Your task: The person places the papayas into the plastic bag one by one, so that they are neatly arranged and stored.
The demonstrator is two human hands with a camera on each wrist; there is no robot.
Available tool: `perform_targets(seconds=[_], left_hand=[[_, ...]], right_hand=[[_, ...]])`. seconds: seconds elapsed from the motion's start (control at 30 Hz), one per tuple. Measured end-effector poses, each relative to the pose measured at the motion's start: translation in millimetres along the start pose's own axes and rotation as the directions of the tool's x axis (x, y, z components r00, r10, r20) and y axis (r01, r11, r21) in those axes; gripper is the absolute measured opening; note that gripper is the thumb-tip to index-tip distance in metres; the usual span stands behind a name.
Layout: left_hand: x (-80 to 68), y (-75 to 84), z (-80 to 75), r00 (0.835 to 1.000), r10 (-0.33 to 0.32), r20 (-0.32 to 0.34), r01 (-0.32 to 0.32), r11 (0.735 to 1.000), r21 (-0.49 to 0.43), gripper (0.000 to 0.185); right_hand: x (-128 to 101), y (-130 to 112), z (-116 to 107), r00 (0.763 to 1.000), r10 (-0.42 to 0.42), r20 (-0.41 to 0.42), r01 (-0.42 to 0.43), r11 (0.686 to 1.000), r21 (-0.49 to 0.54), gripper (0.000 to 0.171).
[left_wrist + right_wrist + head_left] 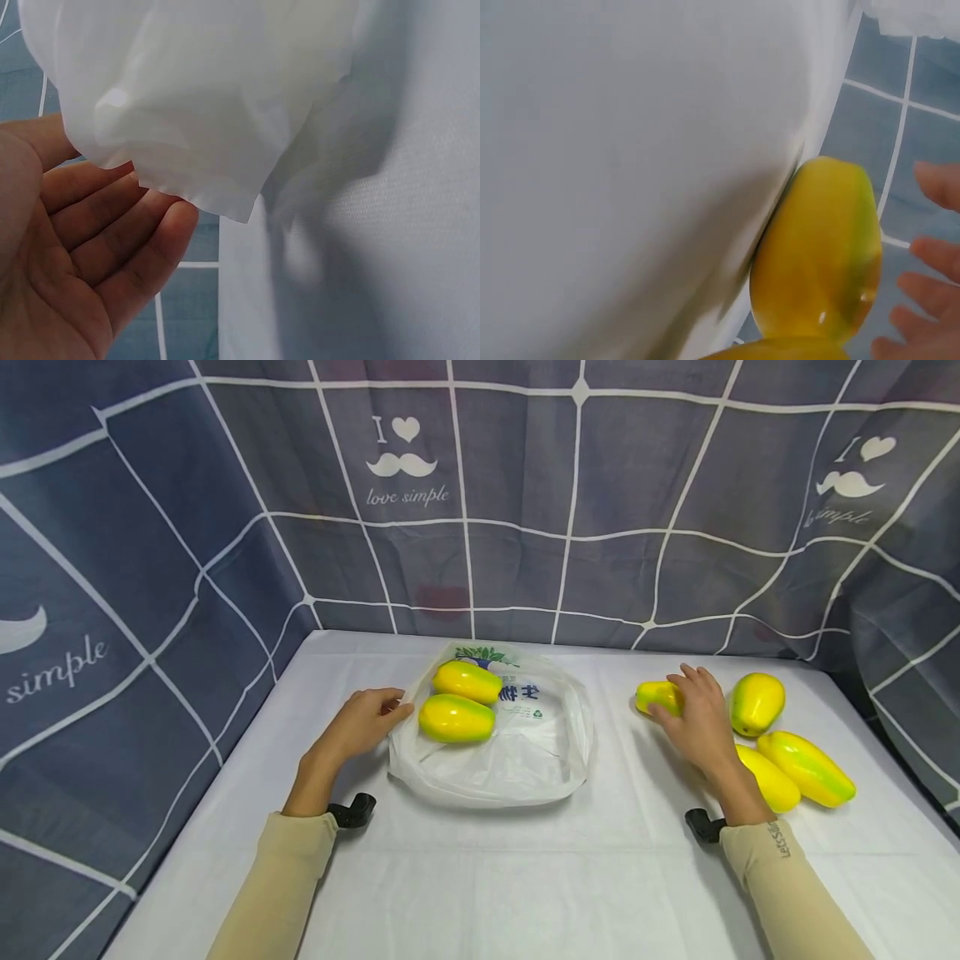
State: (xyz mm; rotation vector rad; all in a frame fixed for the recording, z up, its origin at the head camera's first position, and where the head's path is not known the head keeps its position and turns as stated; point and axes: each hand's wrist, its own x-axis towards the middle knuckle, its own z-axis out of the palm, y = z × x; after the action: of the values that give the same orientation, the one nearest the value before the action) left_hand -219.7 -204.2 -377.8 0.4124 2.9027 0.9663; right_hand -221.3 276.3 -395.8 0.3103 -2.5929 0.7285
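Two yellow-green fruits (pixel 456 719) sit inside a white bag (pixel 517 768), left hand (pixel 365 721) pinching its left rim. Over on the right, the right hand (pixel 701 720) has loosely spread fingers by the leftmost fruit (pixel 657 695) of four.

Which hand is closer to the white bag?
Left. The left hand touches the white bag at its left edge; the right hand is away to the bag's right, by a yellow fruit.

On the table (pixel 540 893), the bag (pixel 517 760) lay between the left hand (pixel 362 722) and the right hand (pixel 699 722), nearer the left, two fruits (pixel 457 719) inside. A single fruit (pixel 654 697) lay at the right hand's fingertips; three others (pixel 757 703) lay right of that hand.
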Motion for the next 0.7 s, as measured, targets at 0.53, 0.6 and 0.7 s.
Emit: perform_targets(seconds=[0.53, 0.6, 0.7], left_hand=[[-0.5, -0.8, 1.1, 1.0, -0.018, 0.018, 0.018, 1.0, 0.005, 0.049], [-0.3, -1.3, 1.4, 1.0, -0.009, 0.015, 0.009, 1.0, 0.007, 0.048], [0.5, -2.2, 1.2, 1.0, 0.003, 0.007, -0.003, 1.0, 0.013, 0.048]], right_hand=[[0.5, 18.5, -1.1, 0.986, 0.02, 0.168, 0.002, 0.991, -0.131, 0.056], [1.0, 18.8, -2.1, 0.985, 0.009, 0.174, 0.014, 0.991, -0.131, 0.056], [1.7, 17.7, -3.9, 0.981, -0.001, 0.194, 0.027, 0.991, -0.132, 0.057]])
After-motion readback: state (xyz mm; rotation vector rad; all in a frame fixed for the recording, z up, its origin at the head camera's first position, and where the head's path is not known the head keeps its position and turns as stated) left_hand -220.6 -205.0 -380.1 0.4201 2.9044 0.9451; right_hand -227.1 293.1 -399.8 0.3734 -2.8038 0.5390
